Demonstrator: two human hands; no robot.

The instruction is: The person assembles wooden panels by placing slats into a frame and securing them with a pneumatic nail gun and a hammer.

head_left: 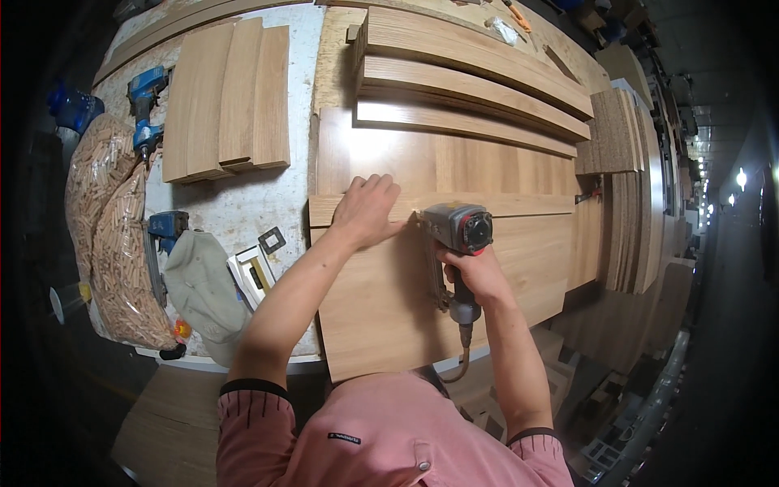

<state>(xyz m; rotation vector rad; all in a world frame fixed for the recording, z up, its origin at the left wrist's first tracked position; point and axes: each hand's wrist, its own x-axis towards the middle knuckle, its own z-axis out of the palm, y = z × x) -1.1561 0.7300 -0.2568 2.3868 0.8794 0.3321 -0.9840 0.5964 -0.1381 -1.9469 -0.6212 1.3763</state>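
My right hand (483, 276) is wrapped round the handle of a grey and black air nail gun (454, 223) with a red-ringed round cap. The gun's nose meets a long, narrow wooden strip (519, 205) that lies across a wood-grain panel (373, 325). An air hose (464, 357) runs from the bottom of its handle. Left of the gun, my left hand (369, 213) holds the strip, its fingers over the far side and the thumb reaching toward the gun's nose. Part of the strip is hidden under this hand.
Long wooden boards (471, 81) lie beyond the strip. Shorter boards (231, 101), a blue air tool (146, 114), a bag of wooden dowels (114, 235) and a grey cap (203, 284) occupy the white tabletop at left. Stacked panels (629, 195) stand at right.
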